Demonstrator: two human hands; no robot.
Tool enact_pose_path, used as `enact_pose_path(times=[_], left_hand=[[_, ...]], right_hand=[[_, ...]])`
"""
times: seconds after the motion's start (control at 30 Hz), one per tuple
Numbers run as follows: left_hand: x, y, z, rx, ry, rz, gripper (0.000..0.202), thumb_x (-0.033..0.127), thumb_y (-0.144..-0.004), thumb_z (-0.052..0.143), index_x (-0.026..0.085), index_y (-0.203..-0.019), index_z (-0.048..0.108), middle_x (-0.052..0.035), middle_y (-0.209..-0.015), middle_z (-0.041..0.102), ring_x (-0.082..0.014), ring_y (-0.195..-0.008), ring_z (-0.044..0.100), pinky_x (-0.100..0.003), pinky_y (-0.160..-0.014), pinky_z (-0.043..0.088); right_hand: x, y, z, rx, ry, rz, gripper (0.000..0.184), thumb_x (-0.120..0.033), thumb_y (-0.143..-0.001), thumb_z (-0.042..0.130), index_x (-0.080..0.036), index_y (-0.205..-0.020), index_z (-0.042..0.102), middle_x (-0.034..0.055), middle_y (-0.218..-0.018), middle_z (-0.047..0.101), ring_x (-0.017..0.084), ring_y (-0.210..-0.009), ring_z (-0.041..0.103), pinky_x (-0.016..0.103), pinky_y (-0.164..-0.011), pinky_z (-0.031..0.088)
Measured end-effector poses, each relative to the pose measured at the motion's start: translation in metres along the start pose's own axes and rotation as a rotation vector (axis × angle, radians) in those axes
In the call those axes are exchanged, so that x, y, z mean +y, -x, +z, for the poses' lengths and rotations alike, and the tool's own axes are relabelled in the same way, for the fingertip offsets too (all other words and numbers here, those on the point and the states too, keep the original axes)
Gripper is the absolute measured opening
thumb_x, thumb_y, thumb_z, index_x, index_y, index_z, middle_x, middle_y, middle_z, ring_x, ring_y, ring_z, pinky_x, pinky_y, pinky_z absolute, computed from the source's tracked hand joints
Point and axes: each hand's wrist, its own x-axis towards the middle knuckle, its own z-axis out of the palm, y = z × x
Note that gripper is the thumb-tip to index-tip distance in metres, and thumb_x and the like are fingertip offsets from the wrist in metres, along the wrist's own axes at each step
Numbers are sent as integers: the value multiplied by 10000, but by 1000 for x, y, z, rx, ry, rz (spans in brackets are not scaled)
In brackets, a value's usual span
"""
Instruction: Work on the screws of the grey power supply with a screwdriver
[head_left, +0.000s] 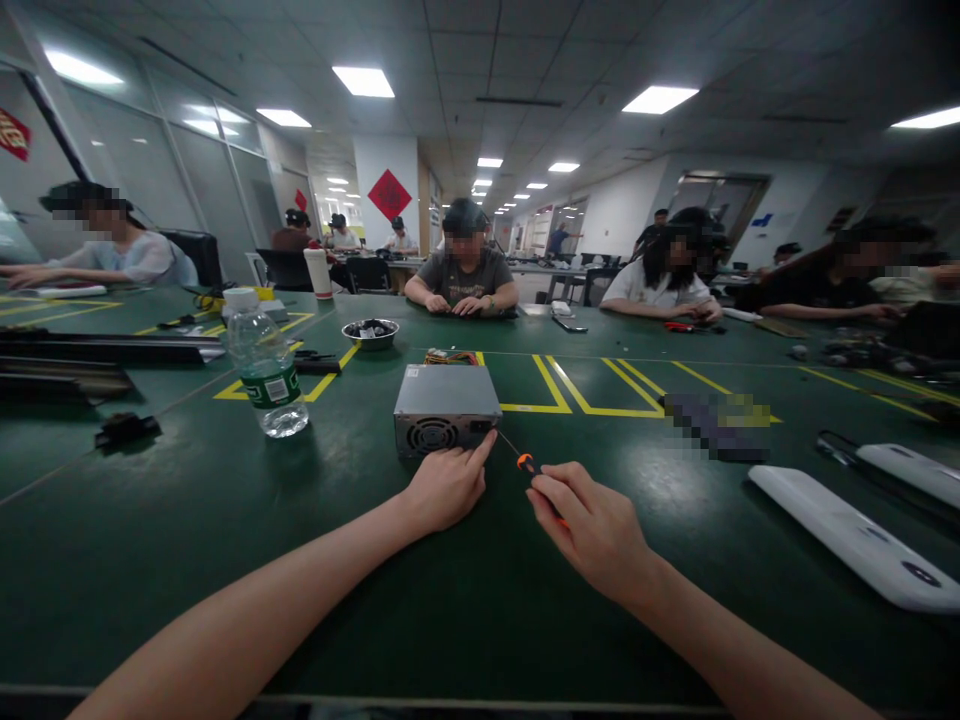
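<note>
A grey metal power supply box (446, 405) with a fan grille sits on the green table (225, 520), coloured wires at its back. My left hand (446, 488) rests beside its near face, fingers curled, index finger stretched to the box's lower right corner. My right hand (592, 525) is closed round an orange-and-black screwdriver (527, 463). The screwdriver's thin shaft points at that same corner of the box.
A water bottle (264, 365) stands left of the box, a metal bowl (370, 332) of small parts behind it. Black rails (97, 350) lie far left, white long covers (855, 535) at the right. Several people sit working round the table's far side.
</note>
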Motion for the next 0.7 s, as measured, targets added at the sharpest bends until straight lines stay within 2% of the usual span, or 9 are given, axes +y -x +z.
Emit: enact_pose_path(times=[0.23, 0.4, 0.53, 0.6, 0.7], left_hand=[[0, 1, -1, -15, -7, -7, 536, 244, -870, 341, 116, -1375, 216, -66, -854, 639, -161, -742, 604, -276, -690, 468], [-2, 0, 1, -14, 8, -13, 539, 247, -869, 336, 121, -1377, 209, -68, -868, 639, -166, -741, 605, -290, -696, 472], [-2, 0, 1, -24, 8, -28, 550, 250, -867, 344, 131, -1383, 196, -65, -857, 638, -161, -738, 604, -287, -698, 472], [-1, 0, -1, -22, 11, -11, 527, 241, -871, 341, 138, -1374, 223, -68, -875, 640, -160, -748, 603, -285, -698, 470], [-2, 4, -7, -19, 18, 82, 446, 218, -872, 349, 158, -1313, 338, -55, -888, 637, -158, -756, 590, -280, -685, 462]], right_hand=[[3, -1, -2, 27, -34, 22, 99, -154, -839, 495, -146, -924, 545, 64, -815, 624, 124, -682, 602, 219, -581, 474], [7, 2, -3, 39, -84, 24, 172, -133, -822, 508, -153, -992, 523, 64, -833, 641, 131, -713, 613, 229, -604, 492], [8, 2, -6, 104, -146, 16, 208, -112, -806, 506, -163, -1007, 523, 57, -834, 653, 128, -727, 626, 229, -630, 508], [8, 1, -7, 135, -176, 1, 237, -102, -796, 515, -168, -1023, 518, 61, -853, 654, 133, -751, 632, 231, -636, 514], [9, 2, -7, 147, -209, -18, 273, -96, -794, 520, -179, -1054, 504, 68, -886, 650, 138, -785, 633, 239, -642, 519]])
